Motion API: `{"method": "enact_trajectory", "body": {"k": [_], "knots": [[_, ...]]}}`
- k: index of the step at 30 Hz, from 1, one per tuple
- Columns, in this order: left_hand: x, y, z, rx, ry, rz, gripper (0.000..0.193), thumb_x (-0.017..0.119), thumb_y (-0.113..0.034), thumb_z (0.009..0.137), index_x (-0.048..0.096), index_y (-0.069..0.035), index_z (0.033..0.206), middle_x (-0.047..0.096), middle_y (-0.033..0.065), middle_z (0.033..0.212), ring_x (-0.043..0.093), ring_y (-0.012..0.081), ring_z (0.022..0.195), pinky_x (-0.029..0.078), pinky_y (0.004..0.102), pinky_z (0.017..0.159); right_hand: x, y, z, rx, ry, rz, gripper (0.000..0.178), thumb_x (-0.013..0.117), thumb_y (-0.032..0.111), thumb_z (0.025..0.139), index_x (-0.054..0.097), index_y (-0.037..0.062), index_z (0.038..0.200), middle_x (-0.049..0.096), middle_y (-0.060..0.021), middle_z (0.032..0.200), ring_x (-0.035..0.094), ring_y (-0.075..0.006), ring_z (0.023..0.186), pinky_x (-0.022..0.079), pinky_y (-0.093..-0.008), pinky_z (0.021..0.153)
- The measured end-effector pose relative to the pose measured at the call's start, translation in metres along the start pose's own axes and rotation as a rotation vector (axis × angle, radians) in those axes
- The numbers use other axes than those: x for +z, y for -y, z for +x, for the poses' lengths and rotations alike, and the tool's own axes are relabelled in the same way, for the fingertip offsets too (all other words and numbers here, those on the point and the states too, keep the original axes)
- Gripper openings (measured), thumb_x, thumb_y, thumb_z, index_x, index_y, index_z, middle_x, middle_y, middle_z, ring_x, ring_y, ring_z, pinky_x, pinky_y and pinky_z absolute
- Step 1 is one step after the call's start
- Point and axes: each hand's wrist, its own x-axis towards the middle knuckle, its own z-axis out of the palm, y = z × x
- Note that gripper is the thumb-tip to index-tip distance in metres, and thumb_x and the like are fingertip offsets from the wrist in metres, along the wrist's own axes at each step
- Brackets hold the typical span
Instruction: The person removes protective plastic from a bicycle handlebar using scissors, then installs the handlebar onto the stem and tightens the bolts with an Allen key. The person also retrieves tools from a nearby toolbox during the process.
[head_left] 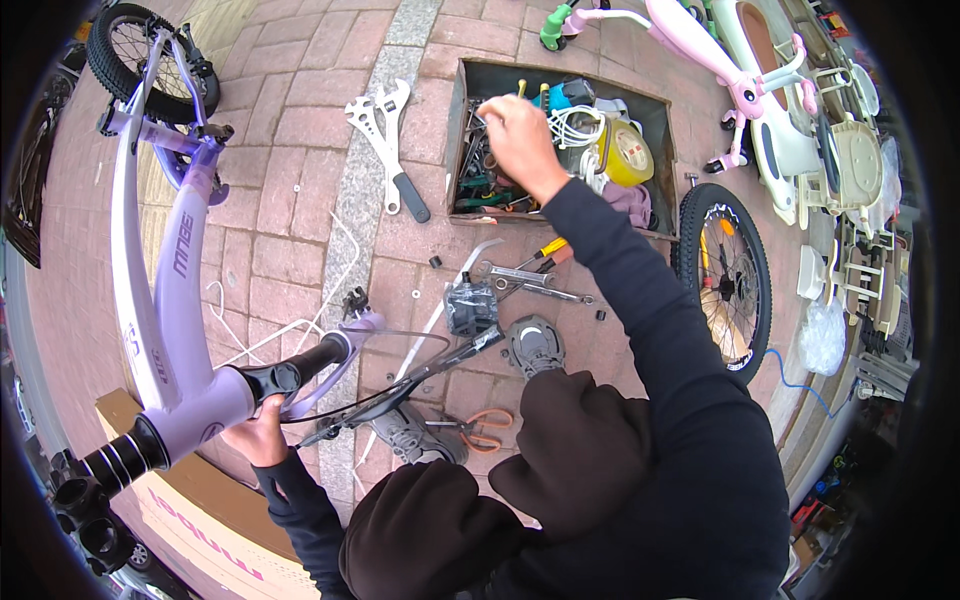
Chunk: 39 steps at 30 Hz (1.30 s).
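My left hand (pixel 262 436) grips the lilac bicycle frame (pixel 165 290) near its head tube, beside the black handlebar stem (pixel 300 366). The frame stands upside down on a cardboard box (pixel 190 510), with a small wheel (pixel 150 62) at its far end. My right hand (pixel 520 140) reaches forward into the open metal toolbox (pixel 470 75), fingers closed around something small among the tools; I cannot tell what it is. A roll of yellow tape (pixel 628 155) and white cable (pixel 575 125) lie in the box beside that hand.
Two adjustable wrenches (pixel 385 140) lie on the brick paving left of the toolbox. Pedals (pixel 470 308), spanners (pixel 520 277), orange-handled scissors (pixel 480 428) and a brake cable lie near my knees. A loose bicycle wheel (pixel 725 280) and pink ride-on toys (pixel 740 90) stand to the right.
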Motion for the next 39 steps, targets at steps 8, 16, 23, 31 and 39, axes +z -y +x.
{"method": "enact_trajectory", "body": {"k": [8, 16, 23, 31, 39], "knots": [[-0.003, -0.001, -0.002, -0.070, 0.026, -0.034, 0.077, 0.087, -0.033, 0.059, 0.048, 0.007, 0.113, 0.058, 0.0115, 0.102, 0.058, 0.0218, 0.091, 0.047, 0.0343, 0.083, 0.084, -0.098, 0.011, -0.554, 0.505, -0.715, 0.022, 0.049, 0.018, 0.080, 0.067, 0.0077, 0.089, 0.061, -0.0060, 0.097, 0.053, -0.0226, 0.099, 0.038, -0.0411, 0.088], [-0.004, 0.005, -0.004, -0.062, -0.003, -0.025, 0.086, 0.087, -0.039, 0.056, 0.044, 0.006, 0.117, 0.056, 0.0108, 0.102, 0.056, 0.0222, 0.094, 0.044, 0.0359, 0.088, 0.097, -0.102, 0.020, -0.445, 0.737, -0.925, 0.034, 0.044, 0.032, 0.087, 0.063, 0.0152, 0.109, 0.060, -0.0035, 0.112, 0.043, -0.0200, 0.121, 0.025, -0.0547, 0.099], [-0.002, -0.004, -0.005, -0.071, 0.021, -0.060, 0.084, 0.087, -0.039, 0.056, 0.044, 0.005, 0.114, 0.057, 0.0111, 0.099, 0.057, 0.0226, 0.091, 0.046, 0.0354, 0.083, 0.059, -0.099, 0.011, -0.558, 0.765, -0.696, 0.024, 0.050, 0.022, 0.076, 0.067, 0.0086, 0.085, 0.064, -0.0100, 0.084, 0.063, -0.0236, 0.082, 0.039, -0.0417, 0.088], [0.004, -0.017, -0.003, -0.103, 0.076, -0.118, 0.079, 0.087, -0.037, 0.057, 0.045, 0.004, 0.111, 0.058, 0.0110, 0.095, 0.058, 0.0218, 0.084, 0.047, 0.0333, 0.078, 0.079, -0.108, 0.031, -0.438, 0.756, -0.682, 0.019, 0.053, 0.019, 0.074, 0.069, 0.0091, 0.073, 0.066, -0.0103, 0.079, 0.063, -0.0253, 0.078, 0.044, -0.0393, 0.069], [0.003, -0.021, -0.004, -0.115, 0.112, -0.060, 0.089, 0.084, -0.043, 0.060, 0.039, 0.006, 0.119, 0.057, 0.0137, 0.098, 0.058, 0.0236, 0.088, 0.045, 0.0347, 0.082, 0.112, -0.112, 0.039, -0.179, 0.777, -0.930, 0.029, 0.045, 0.026, 0.087, 0.068, 0.0175, 0.102, 0.059, -0.0041, 0.110, 0.050, -0.0220, 0.105, 0.036, -0.0395, 0.079]]}}
